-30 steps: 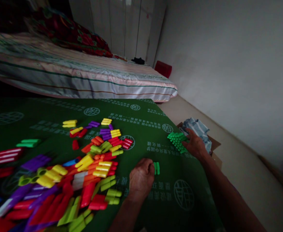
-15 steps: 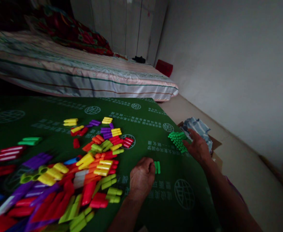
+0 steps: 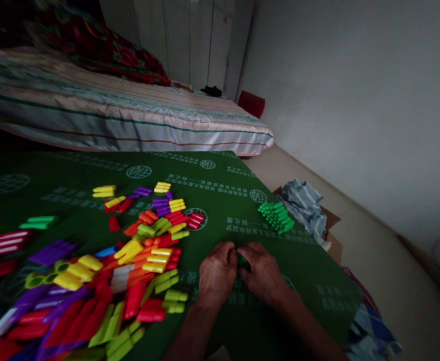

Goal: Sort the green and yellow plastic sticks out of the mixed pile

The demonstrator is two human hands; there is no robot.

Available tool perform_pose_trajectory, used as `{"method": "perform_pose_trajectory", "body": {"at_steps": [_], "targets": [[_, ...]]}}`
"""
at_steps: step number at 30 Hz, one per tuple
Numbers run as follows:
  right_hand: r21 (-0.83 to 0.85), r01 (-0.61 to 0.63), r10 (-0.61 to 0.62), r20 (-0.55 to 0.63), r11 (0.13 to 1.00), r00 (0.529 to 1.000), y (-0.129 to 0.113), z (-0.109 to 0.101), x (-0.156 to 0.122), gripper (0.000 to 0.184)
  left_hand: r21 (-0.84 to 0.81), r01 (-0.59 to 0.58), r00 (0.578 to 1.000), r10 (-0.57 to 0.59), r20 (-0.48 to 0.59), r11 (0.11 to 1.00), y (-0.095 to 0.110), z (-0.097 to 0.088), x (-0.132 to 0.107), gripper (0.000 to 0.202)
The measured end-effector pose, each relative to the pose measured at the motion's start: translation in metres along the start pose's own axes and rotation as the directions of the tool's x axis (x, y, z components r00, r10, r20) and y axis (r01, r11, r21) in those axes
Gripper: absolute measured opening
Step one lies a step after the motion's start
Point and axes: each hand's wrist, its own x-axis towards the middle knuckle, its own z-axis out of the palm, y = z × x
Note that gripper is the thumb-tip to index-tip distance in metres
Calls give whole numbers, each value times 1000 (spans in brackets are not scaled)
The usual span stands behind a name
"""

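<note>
Beside the table [image 3: 302, 260], a cardboard box [image 3: 335, 246] is topped by crumpled cloth [image 3: 303, 203], inside hidden. A green piece [image 3: 242, 260], mostly covered, is gripped by left hand [image 3: 217, 271] and right hand [image 3: 261, 271].

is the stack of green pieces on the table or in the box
On the table: the green stack rests just inside its edge, and the cardboard box lies beyond.
</note>
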Motion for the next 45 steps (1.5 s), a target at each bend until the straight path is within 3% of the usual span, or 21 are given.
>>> {"method": "perform_pose_trajectory", "body": {"at_steps": [10,14,17,20,22,25,28,30,40,45], "targets": [[38,69,-73,101,997,992,16,-15,-6,33,-17,-5,1000,5,10,1000,1,0,1,17],[68,75,-79,56,995,995,16,-12,-7,28,-21,-4,1000,4,20,1000,2,-1,0,16],[94,48,-48,2,994,999,15,-8,-10,37,-23,-2,1000,2,21,1000,4,-2,0,16],[125,-12,30,-144,992,989,22,-10,-16,41,-32,-4,1000,5,19,999,4,-2,0,16],[140,-85,124,-299,986,946,32,-18,-18,42,-40,-4,1000,4,15,999,4,-3,1,16],[159,-225,275,-495,961,824,53,-38,-16,47,-48,-3,1000,3,6,999,3,-3,1,16],[132,-347,357,-576,928,736,74,-58,-7,53,-48,-4,1000,4,2,999,1,-2,1,15],[100,-393,372,-593,914,714,84,-66,0,57,-49,-5,1000,5,2,999,0,-1,1,15],[-14,-464,382,-547,885,745,91,-66,12,59,-60,-13,1000,13,1,998,1,-1,1,16],[-13,-477,390,-555,879,735,94,-66,14,57,-63,-12,1000,13,5,998,2,-1,1,15]]}}
